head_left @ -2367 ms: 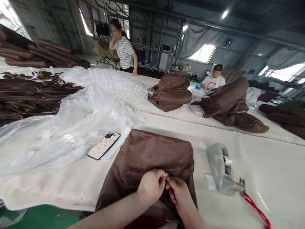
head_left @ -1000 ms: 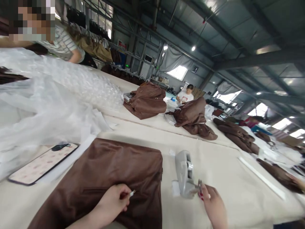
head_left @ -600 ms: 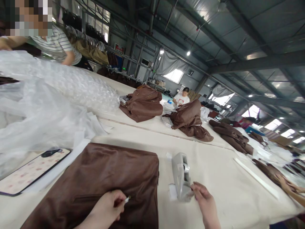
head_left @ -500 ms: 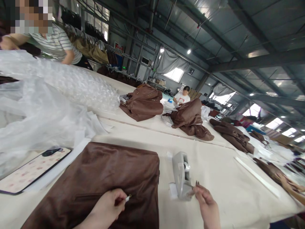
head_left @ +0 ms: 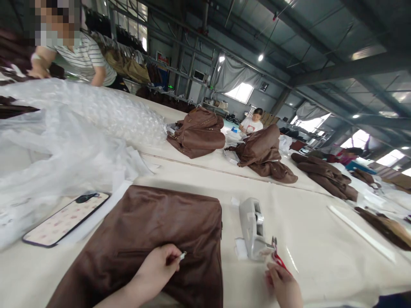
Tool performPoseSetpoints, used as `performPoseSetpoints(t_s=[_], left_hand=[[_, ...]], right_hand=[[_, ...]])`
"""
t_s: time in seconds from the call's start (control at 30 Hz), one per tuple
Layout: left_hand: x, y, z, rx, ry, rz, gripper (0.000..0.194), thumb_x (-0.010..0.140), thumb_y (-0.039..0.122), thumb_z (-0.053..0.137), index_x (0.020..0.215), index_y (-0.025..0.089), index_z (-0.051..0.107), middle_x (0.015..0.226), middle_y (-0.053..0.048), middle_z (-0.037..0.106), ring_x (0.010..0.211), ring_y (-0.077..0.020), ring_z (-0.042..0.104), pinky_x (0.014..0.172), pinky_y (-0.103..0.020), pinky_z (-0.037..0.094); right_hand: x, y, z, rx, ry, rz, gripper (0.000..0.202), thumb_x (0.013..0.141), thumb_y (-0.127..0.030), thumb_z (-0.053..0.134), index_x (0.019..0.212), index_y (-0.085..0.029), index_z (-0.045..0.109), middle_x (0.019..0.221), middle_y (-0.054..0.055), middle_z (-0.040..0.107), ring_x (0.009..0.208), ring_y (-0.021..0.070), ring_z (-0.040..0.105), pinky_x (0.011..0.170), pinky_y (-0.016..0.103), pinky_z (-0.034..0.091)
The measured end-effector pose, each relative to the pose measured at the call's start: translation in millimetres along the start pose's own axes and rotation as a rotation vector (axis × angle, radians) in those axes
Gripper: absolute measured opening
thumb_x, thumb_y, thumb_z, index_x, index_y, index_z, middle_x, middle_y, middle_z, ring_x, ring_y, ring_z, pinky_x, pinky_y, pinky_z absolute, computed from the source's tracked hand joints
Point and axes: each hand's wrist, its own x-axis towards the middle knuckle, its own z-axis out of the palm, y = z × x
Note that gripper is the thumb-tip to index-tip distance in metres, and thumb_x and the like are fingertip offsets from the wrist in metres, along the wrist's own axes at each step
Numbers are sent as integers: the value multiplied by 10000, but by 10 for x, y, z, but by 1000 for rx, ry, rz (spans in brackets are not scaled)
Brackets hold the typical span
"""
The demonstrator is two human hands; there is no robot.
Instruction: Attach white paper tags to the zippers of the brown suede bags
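Observation:
A flat brown leather bag [head_left: 150, 226] lies on the table in front of me. My left hand [head_left: 159, 267] rests on its lower part and pinches a small white wrapped piece [head_left: 182, 256] at the zipper. A grey tape dispenser [head_left: 253, 229] stands just right of the bag. My right hand [head_left: 282, 286] is a little in front of the dispenser's cutter, fingertips pinched on a faint strip of clear tape. A red-handled tool [head_left: 278, 258] lies between the hand and the dispenser.
A phone in a patterned case [head_left: 66, 219] lies left of the bag, beside heaps of clear plastic and bubble wrap [head_left: 80, 128]. More brown bags [head_left: 199, 132] are piled farther along the cream table [head_left: 321, 239]. A person in a striped shirt [head_left: 80, 57] and a seated person [head_left: 253, 122] work at its far side.
My right hand left the bag, reached the dispenser's cutter and has drawn back toward me. My left hand has kept its pinch at the zipper. The view swung right.

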Motion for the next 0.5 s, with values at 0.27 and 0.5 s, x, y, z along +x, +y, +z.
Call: performPoseSetpoints(t_s=[0.27, 0.5], left_hand=[[-95, -73, 127, 195, 161, 139, 184, 803, 145, 445, 896, 194, 596, 775, -3, 680, 738, -151, 634, 709, -245, 451], [-173, -178, 206, 357, 255, 263, 306, 804, 75, 412, 1077, 210, 447, 787, 4, 648, 724, -171, 650, 676, -279, 476]], right_hand=[[-629, -544, 632, 437, -412, 105, 379, 636, -545, 722, 771, -192, 700, 607, 16, 626, 512, 155, 544, 514, 278, 445], [-1284, -1239, 1545, 545, -826, 70, 413, 719, -565, 669, 777, -156, 661, 579, -11, 581, 423, 79, 469, 429, 207, 347]])
